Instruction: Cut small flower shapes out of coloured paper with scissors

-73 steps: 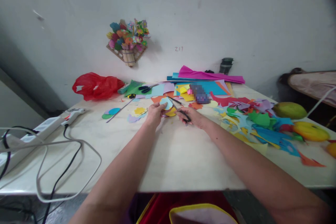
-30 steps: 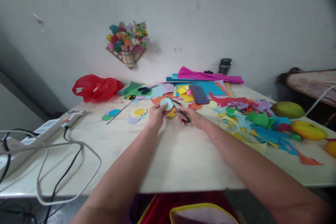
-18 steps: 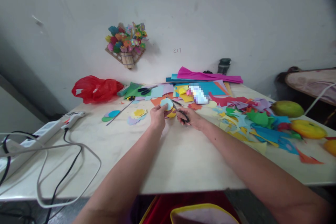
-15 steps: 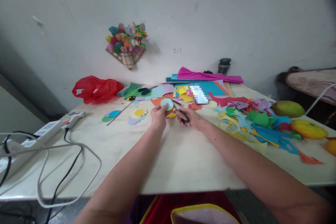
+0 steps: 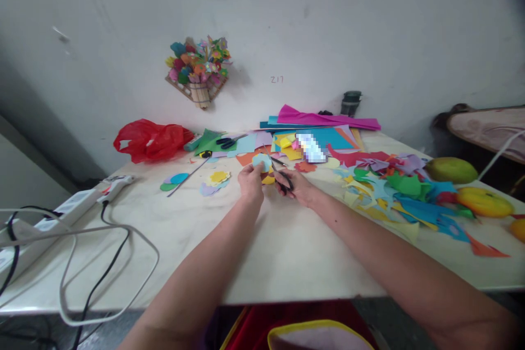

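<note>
My left hand (image 5: 251,181) pinches a small light-blue paper disc (image 5: 261,162) above the pale table (image 5: 229,240), with yellow paper (image 5: 268,179) just under it. My right hand (image 5: 296,186) grips black-handled scissors (image 5: 280,172), and their blades reach up across the right edge of the disc. Both hands are closed and sit near the middle of the table, in front of a spread of coloured paper sheets (image 5: 311,136).
A heap of paper scraps (image 5: 402,191) and mangoes (image 5: 484,202) fill the right side. A red plastic bag (image 5: 147,139), a second pair of scissors (image 5: 225,141), small paper flowers (image 5: 215,179), a glue gun (image 5: 115,183) and a power strip with cables (image 5: 61,240) lie left.
The disc has turned slightly in my left hand and both hands have drifted a little to the right; the scissor blades have shifted against the disc's edge.
</note>
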Tool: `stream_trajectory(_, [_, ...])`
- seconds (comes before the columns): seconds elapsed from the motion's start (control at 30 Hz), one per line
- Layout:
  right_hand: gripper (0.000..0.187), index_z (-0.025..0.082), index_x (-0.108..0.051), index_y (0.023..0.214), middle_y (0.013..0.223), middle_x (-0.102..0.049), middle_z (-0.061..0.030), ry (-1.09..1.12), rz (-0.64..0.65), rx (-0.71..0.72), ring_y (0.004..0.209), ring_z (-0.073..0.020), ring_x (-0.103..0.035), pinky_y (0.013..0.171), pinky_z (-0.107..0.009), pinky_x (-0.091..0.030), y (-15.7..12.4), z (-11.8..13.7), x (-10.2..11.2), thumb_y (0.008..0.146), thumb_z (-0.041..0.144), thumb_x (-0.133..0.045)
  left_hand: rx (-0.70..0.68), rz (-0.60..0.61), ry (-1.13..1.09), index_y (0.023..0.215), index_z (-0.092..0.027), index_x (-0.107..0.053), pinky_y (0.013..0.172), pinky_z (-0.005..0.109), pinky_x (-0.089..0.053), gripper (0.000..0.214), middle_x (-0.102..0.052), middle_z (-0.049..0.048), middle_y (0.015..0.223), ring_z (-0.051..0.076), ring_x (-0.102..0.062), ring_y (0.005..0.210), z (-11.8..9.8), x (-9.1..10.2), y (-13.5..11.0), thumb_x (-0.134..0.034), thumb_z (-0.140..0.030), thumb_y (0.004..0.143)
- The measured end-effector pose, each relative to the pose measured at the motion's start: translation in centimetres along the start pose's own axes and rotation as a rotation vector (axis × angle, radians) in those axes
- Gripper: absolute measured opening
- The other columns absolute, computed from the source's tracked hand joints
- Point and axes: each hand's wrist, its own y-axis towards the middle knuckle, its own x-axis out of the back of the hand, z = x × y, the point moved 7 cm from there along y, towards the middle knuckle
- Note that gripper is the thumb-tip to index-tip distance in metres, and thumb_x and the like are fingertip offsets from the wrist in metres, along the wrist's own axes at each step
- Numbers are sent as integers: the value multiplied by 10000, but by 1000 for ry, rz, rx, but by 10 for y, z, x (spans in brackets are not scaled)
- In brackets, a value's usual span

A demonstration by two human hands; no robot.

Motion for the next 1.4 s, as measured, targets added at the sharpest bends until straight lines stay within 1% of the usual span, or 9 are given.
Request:
stream_trajectory(0.17, [434, 178, -529, 660, 523, -519, 30, 18, -22, -4, 406, -69, -453, 312, -176, -179, -2, 0, -4, 620, 531, -778, -5, -5, 3, 616, -163, -610, 699, 282, -513, 135, -596, -20, 552, 121, -599, 527, 1, -1, -2, -735, -191, 658])
stream_trajectory(0.47, [446, 160, -585, 723, 554, -545, 23, 84, -17, 34, 434, -87, -500, 320, -183, -208, -1, -1, -8, 639, 555, -776, -37, -33, 23, 604, -172, -576, 615, 257, -461, 158, -557, -32, 511, 107, -543, 488, 0, -3, -7, -711, -227, 663])
stream_trajectory(0.6, [448, 151, -616, 756, 538, -549, 22, 100, -34, 27, 422, -89, -500, 316, -181, -214, -2, -1, -10, 688, 575, -741, -43, -42, 49, 597, -171, -549, 537, 246, -416, 198, -553, -27, 514, 112, -530, 481, 2, -3, -8, -715, -269, 642])
stream_trajectory(0.73, [425, 145, -619, 765, 544, -565, 13, 120, -59, -1, 418, -89, -512, 316, -179, -239, -4, 0, -11, 742, 559, -711, -44, -29, 93, 599, -174, -541, 509, 241, -397, 240, -545, -22, 511, 114, -521, 475, 5, -2, -6, -719, -325, 649])
stream_trajectory(0.87, [402, 147, -607, 763, 539, -571, 15, 120, -76, -16, 408, -94, -529, 312, -179, -249, -5, 0, -12, 753, 533, -717, -53, -21, 148, 612, -177, -540, 496, 243, -388, 284, -545, -17, 522, 120, -522, 476, 8, 0, -4, -730, -382, 665])
stream_trajectory(1.03, [393, 146, -608, 769, 533, -566, 23, 124, -93, -24, 398, -88, -520, 308, -175, -256, -6, 1, -12, 750, 521, -725, -74, -6, 170, 633, -183, -544, 488, 242, -391, 286, -565, -9, 545, 131, -544, 497, 9, 0, -4, -725, -400, 680])
stream_trajectory(1.13, [391, 146, -606, 765, 542, -569, 22, 133, -101, -19, 402, -88, -525, 308, -173, -261, -7, 3, -13, 739, 513, -739, -57, -4, 162, 647, -188, -539, 453, 243, -379, 268, -563, -14, 545, 123, -517, 448, 9, -2, -8, -713, -387, 690])
stream_trajectory(1.27, [419, 152, -588, 725, 540, -564, 18, 130, -121, -17, 404, -92, -531, 300, -175, -275, -8, 3, -15, 743, 549, -722, 1, 11, 122, 653, -204, -495, 370, 240, -314, 248, -520, -39, 496, 107, -423, 332, 9, -6, -16, -673, -364, 716])
stream_trajectory(1.4, [443, 158, -579, 706, 545, -570, 13, 134, -135, -14, 407, -102, -543, 298, -183, -300, -7, 0, -16, 734, 579, -717, 24, 13, 98, 653, -204, -485, 333, 221, -265, 246, -490, -51, 470, 95, -382, 302, 10, -9, -20, -672, -352, 712])
